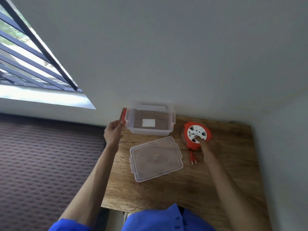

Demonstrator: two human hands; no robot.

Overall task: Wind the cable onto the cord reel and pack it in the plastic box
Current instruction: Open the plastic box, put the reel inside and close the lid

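Note:
The orange cord reel (187, 142) with a white socket face lies flat on the wooden table (166, 189), right of centre. Its orange plug (193, 158) lies on the table just in front of it on a short length of cable. My right hand (205, 148) is blurred, with one fingertip pressed onto the reel's white face. The clear plastic box (150, 131) stands open at the table's far edge against the wall. My left hand (113, 131) is at the box's left side, its fingertips on the red latch. The clear lid (155, 159) lies flat in front of the box.
A white label shows through the box's bottom. The table's left edge drops to a dark patterned surface (50, 155). A grey wall stands close behind the table, and a barred window (33, 55) is at upper left. My blue clothing shows at the bottom.

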